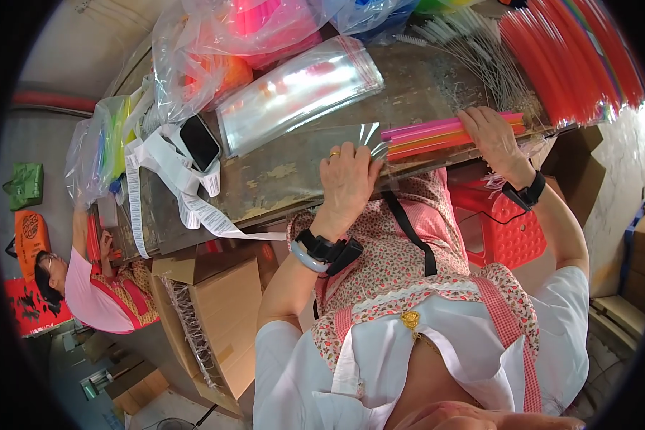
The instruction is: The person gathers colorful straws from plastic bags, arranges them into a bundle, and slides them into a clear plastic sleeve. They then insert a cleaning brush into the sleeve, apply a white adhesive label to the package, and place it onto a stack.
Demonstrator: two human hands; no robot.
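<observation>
A bundle of pink, orange and red plastic straws [426, 140] lies along the near edge of the worktable. My right hand [489, 136] is closed over it towards its right end. At the left end of the straws, my left hand [347, 175] has its fingers curled on a clear plastic bag [315, 154]. The straws' left ends are at the bag's mouth beside this hand; whether they are inside, I cannot tell. Behind the bag lies a stack of flat clear bags [301, 93].
Thin wire brushes [473, 54] and a large pile of red straws [562, 61] lie at the far right. Left are a phone [200, 143], white label strips [166, 168] and bulging plastic bags [226, 64]. A cardboard box [222, 315] stands below; another person [104, 287] works at far left.
</observation>
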